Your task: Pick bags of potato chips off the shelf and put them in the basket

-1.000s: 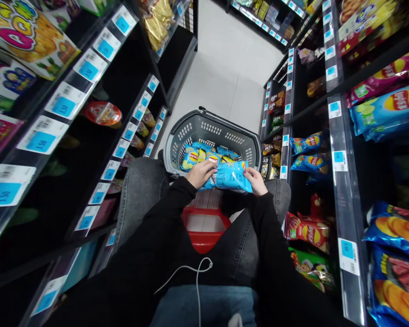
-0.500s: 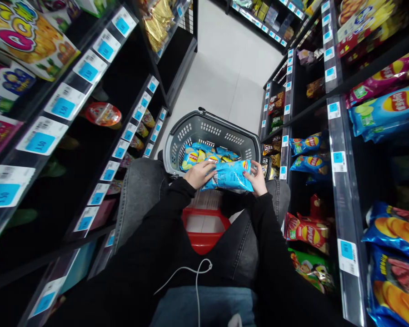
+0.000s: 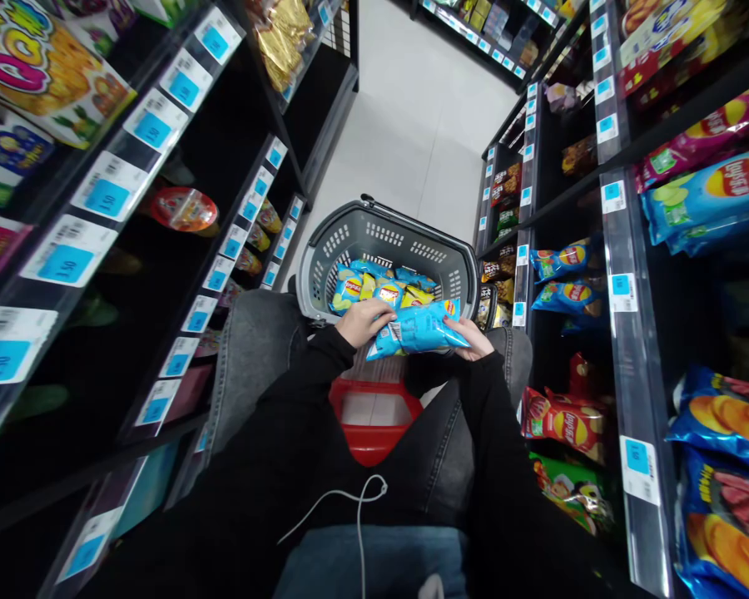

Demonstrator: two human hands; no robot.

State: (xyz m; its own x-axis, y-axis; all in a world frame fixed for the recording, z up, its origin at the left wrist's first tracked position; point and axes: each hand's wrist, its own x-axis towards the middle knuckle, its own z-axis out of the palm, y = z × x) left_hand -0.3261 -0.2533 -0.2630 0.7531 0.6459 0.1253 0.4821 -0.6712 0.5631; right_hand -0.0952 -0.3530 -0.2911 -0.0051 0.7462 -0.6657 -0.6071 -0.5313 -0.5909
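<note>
A blue bag of chips (image 3: 417, 330) lies level between my two hands, just over the near rim of a grey shopping basket (image 3: 315, 287). My left hand (image 3: 365, 321) grips its left end, fingers bent over the top. At the other end, my right hand (image 3: 474, 339) pinches the bag with the thumb beneath, partly hidden by the bag. Inside the basket, several blue and yellow chip bags (image 3: 388, 291) lie in a heap.
Shelves with price tags (image 3: 153, 118) line my left side. The right-hand shelves hold blue chip bags (image 3: 560, 297), red chip bags (image 3: 565, 423) and larger bags (image 3: 727, 499). A red plastic frame (image 3: 369, 445) shows between my legs. Pale floor (image 3: 428, 108) stretches ahead; a white cable (image 3: 360, 532) hangs in front of me.
The bag has tilted and moved slightly toward me and to the right, showing more of the bags in the basket. My right hand has turned and dropped a little lower.
</note>
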